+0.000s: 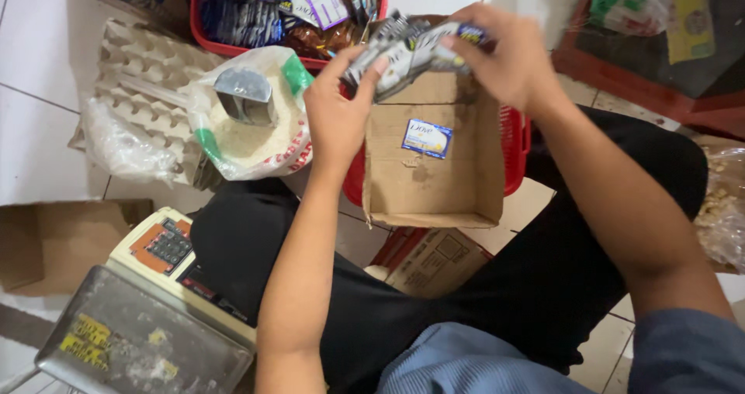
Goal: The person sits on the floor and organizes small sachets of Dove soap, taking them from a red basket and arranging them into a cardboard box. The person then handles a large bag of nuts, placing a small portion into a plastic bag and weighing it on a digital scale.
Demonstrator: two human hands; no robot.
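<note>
Both of my hands hold a bundle of small silvery sachets [407,49] above an open brown cardboard box [466,184]. My left hand [337,111] grips the bundle's left end from below. My right hand [504,53] pinches its right end from above. Inside the box lies a single small blue-and-white sachet [427,138]. The box rests on a red plastic basket [516,142] in front of my black-trousered legs.
A sack of white rice [256,130] with a metal scoop [244,95] stands at the left, beside egg trays [147,76]. A weighing scale [147,316] sits at lower left. Another red basket [264,14] of sachets is behind. A flat carton [431,262] lies on the tiled floor.
</note>
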